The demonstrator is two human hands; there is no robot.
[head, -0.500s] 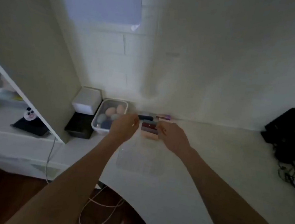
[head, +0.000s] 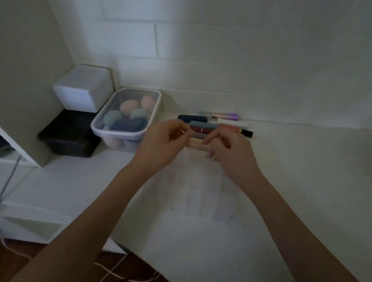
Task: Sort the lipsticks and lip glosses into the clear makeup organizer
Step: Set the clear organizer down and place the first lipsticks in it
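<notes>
Both hands reaching into tube row at back of counter (head: 288, 194). Advice: lift one tube clear, keeping neighbours from rolling.

Left hand (head: 157, 145) fingers curling, seemingly pinching tube end; right hand (head: 229, 153) fingers curling, hold unclear.

Lipsticks (head: 203, 129) lying side by side near wall: navy, grey, red, peach.

Organizer (head: 196, 193) sitting just in front, clear, gridded, looking empty.

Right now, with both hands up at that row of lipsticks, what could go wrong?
1. The lipsticks lie close together by the wall; the left hand and right hand are both reaching in, so lifting one could roll its neighbours, perhaps the black-capped tube at the end.
2. The clear organizer is nearly invisible on the white table, so a wrist might knock it.
</notes>
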